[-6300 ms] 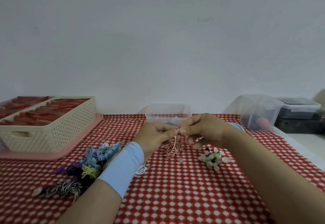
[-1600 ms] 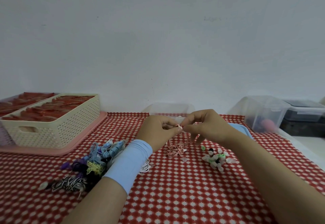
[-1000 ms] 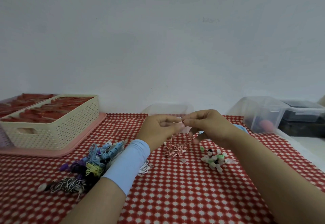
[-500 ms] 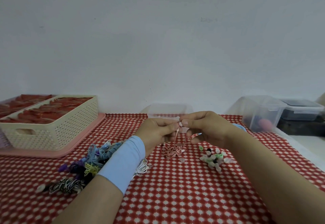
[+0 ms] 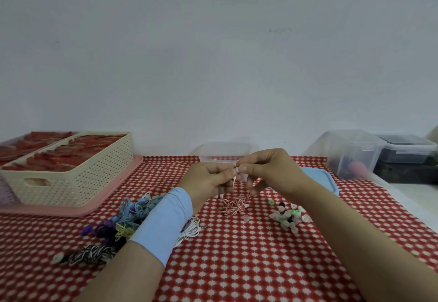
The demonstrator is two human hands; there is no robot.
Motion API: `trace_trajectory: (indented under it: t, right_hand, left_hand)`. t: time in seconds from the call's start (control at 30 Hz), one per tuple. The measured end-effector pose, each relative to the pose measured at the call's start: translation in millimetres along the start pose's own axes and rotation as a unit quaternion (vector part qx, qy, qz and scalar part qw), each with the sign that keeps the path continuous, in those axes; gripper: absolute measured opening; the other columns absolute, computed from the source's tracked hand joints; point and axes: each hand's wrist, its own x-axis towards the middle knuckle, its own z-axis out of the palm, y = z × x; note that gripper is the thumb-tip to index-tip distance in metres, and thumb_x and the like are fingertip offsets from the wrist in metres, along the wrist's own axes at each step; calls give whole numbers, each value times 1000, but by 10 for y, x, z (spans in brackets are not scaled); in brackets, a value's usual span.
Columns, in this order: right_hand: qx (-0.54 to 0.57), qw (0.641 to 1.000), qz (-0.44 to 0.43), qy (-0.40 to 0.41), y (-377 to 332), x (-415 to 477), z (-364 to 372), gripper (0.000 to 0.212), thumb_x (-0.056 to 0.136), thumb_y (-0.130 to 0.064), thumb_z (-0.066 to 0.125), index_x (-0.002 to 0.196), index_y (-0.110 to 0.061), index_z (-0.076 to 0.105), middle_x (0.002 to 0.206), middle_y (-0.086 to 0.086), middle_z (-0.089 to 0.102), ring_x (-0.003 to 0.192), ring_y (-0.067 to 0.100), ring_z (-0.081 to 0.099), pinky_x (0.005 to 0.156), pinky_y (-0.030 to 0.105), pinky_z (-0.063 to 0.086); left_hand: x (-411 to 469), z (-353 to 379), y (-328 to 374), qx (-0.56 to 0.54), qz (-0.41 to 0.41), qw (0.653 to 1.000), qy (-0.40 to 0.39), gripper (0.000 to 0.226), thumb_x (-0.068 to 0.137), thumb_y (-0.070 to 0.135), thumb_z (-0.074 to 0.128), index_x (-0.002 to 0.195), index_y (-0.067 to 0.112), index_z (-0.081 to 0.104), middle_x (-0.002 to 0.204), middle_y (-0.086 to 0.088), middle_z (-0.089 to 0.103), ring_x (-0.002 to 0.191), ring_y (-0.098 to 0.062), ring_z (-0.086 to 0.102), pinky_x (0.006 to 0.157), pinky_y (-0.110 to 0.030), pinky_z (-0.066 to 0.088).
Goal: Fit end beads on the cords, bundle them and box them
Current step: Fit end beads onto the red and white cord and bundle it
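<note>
Left hand [image 5: 206,181] and right hand [image 5: 269,171] both pinch the red-and-white cord [image 5: 233,205] at its tip; the tiny end bead [image 5: 237,170] could slip free and drop among the loose beads [image 5: 286,217].

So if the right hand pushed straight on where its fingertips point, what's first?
The left hand, probably: the right hand points left at it across the red-and-white cord end both pinch. Depth unclear.

A red-and-white cord [image 5: 233,204] hangs into a tangle on the desk [image 5: 237,254]. Loose end beads [image 5: 288,216] lie just right of it.
</note>
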Motion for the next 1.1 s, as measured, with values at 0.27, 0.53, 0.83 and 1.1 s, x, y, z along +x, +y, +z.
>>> trace_trajectory:
  t: [0.27,0.53,0.83,1.1]
  right_hand:
    - [-199,979,7,45,45,64,-115,20,96,-6,63,101,-18,78,95,-5,76,70,25,73,64,26,60]
    - [-465,871,43,-155,49,21,126,31,88,-28,74,120,-32,74,117,-16,71,99,3,61,98,26,50]
    - [-350,937,-13,12,-342,355,-94,10,89,-29,76,98,-28,77,88,-18,70,77,-4,62,76,21,46]
    - [-388,921,12,36,-573,1025,-184,10,89,-27,77,97,-21,77,86,-1,74,72,15,64,80,34,56]
  left_hand:
    - [-7,-78,114,26,30,997,67,23,94,6,61,112,15,73,96,-10,72,74,-18,68,70,-31,60]
    - [-67,-276,137,274,26,956,107,10,82,22,78,88,20,72,83,-2,74,73,-12,69,67,-27,59]
    - [188,-369,655,327,59,939,91,14,88,17,70,100,24,70,86,1,74,73,-14,71,80,-34,59]
    - [746,-398,874,411,58,902,115,19,87,27,70,105,23,72,102,3,73,94,-15,67,92,-33,53]
